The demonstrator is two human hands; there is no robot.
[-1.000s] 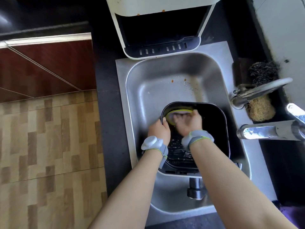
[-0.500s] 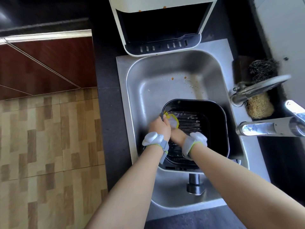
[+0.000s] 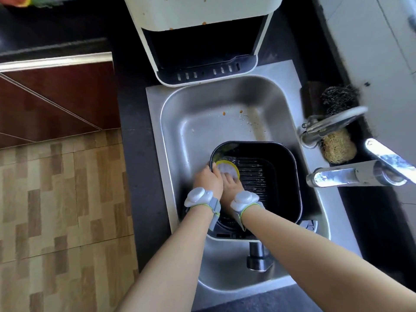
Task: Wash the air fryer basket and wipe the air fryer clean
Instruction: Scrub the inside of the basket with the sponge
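Observation:
The black air fryer basket (image 3: 283,176) sits in the steel sink (image 3: 202,113), its handle pointing toward me. My left hand (image 3: 207,180) grips the basket's left rim. Inside the basket, my right hand (image 3: 231,183) presses a yellow-edged sponge (image 3: 227,168) against the left inner wall, above the ribbed grill plate (image 3: 254,174). The white air fryer body (image 3: 202,30) stands behind the sink with its cavity open and brown specks on its front.
Food crumbs (image 3: 245,118) lie on the sink floor behind the basket. A chrome tap (image 3: 351,176) and a second spout (image 3: 331,124) reach in from the right. Steel wool (image 3: 337,97) and a tan scrubber (image 3: 337,147) sit on the right counter.
My right hand slid the sponge from the basket's far wall to its left wall, close to my left hand. My left hand has kept its hold on the rim.

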